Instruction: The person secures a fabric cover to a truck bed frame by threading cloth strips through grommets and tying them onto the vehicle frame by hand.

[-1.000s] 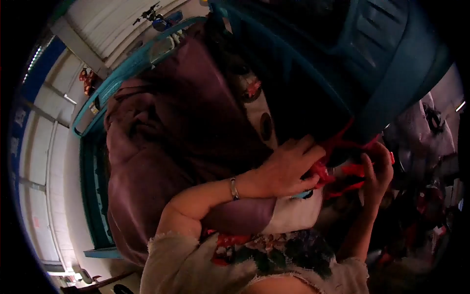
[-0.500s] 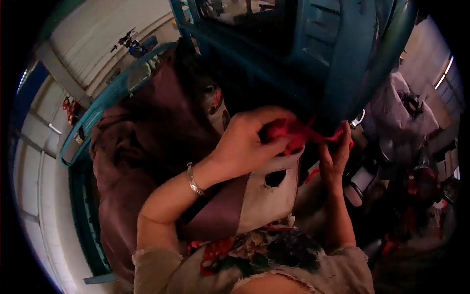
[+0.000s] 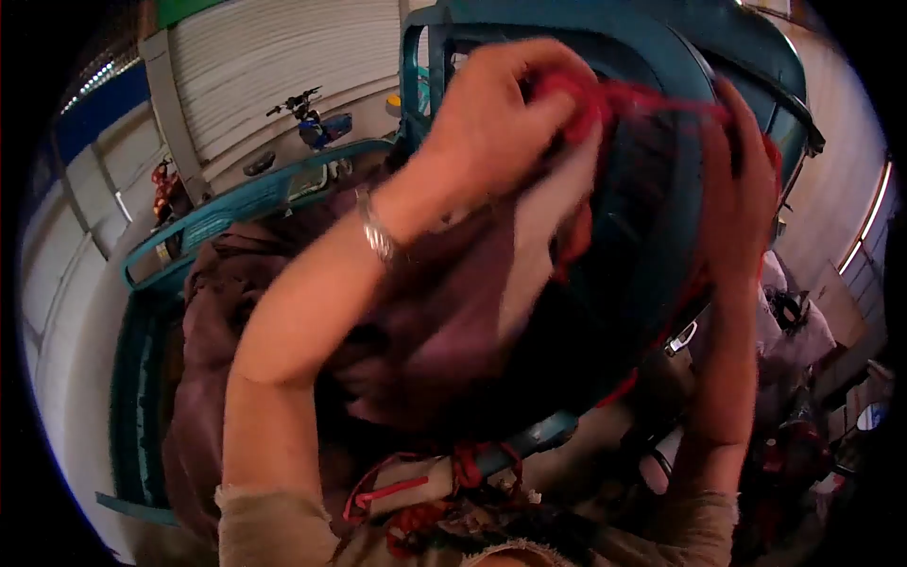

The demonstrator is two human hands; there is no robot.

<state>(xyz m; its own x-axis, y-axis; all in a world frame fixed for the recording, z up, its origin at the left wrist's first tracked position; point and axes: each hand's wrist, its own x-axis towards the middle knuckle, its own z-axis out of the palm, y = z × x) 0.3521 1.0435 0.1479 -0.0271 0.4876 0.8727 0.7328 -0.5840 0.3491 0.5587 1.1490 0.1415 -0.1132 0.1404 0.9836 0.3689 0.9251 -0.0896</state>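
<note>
My left hand [image 3: 505, 118], with a silver bracelet on the wrist, is raised and closed around a bunched red strip [image 3: 578, 106], cord or cloth. A stretch of it runs taut to my right hand [image 3: 742, 184], whose thumb and fingers pinch the other end; motion blurs both. Below my left hand lies a maroon cover [image 3: 430, 345] with a pale beige panel [image 3: 531, 269]. Between and behind the hands stands the curved dark teal body [image 3: 652, 189] of a vehicle. More red strip [image 3: 397, 489] lies near my lap.
A teal side rail [image 3: 217, 222] borders the covered load on the left. Farther back are a roller shutter [image 3: 283, 71] and a blue motorbike [image 3: 316, 123]. On the right are a pale cloth-covered thing [image 3: 789, 326] and a dark red motorbike [image 3: 794, 454].
Both hands have risen toward the top of the teal body, the red strip still stretched between them. My view has shifted, and the cover's beige panel now appears higher and narrower.
</note>
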